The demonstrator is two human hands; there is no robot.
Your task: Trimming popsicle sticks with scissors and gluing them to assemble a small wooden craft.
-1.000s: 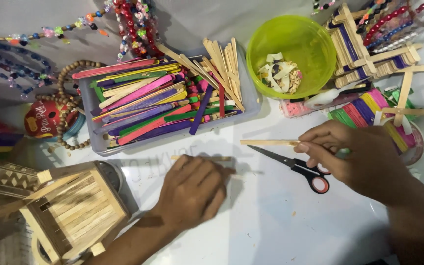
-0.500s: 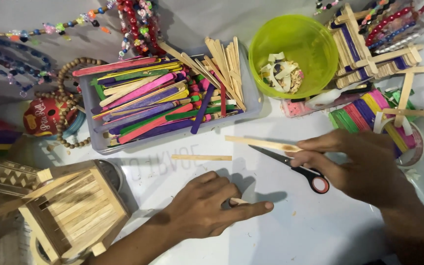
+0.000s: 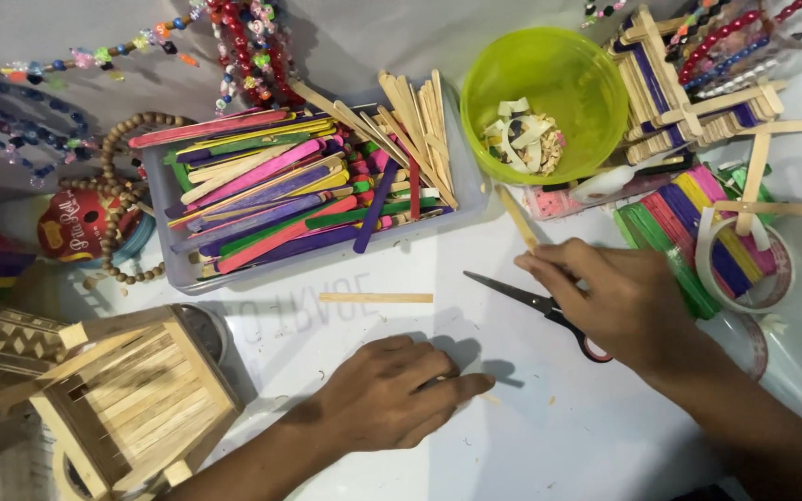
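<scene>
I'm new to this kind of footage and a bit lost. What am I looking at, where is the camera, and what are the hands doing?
No machine here: a person works with two bare hands, filmed by a camera worn on the head, looking down at a white table.

The left hand rests palm down on the table. The right hand pinches a plain wooden stick and lies over black scissors with a red handle.

Around them: a grey tray of coloured craft sticks, a green bowl of scraps, a loose stick, a small stick-built house, bead strings and tape rolls.
</scene>
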